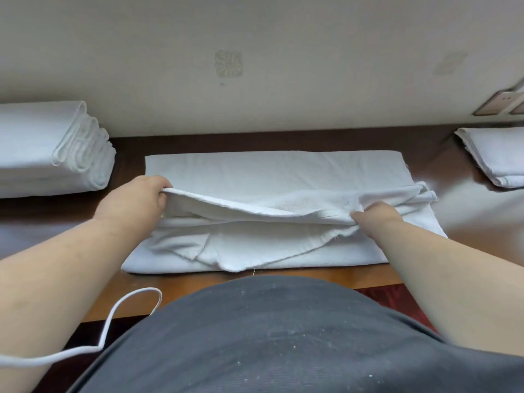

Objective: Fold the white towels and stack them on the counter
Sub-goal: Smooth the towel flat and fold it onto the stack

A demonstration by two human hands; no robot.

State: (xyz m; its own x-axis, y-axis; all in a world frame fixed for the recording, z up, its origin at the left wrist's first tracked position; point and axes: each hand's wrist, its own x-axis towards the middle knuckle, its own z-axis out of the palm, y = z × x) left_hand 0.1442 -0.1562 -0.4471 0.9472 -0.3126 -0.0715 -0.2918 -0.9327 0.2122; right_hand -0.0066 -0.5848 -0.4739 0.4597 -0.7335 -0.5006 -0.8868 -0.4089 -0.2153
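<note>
Counter, hands gripping towel

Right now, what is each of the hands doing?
Left hand: grips the lifted edge of the white towel.
Right hand: pinches the same edge.

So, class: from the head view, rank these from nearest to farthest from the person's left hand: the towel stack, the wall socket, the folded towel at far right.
From the left hand:
1. Towel stack, just to its left.
2. Folded towel, far right on the counter.
3. Wall socket, on the wall above that towel.
</note>
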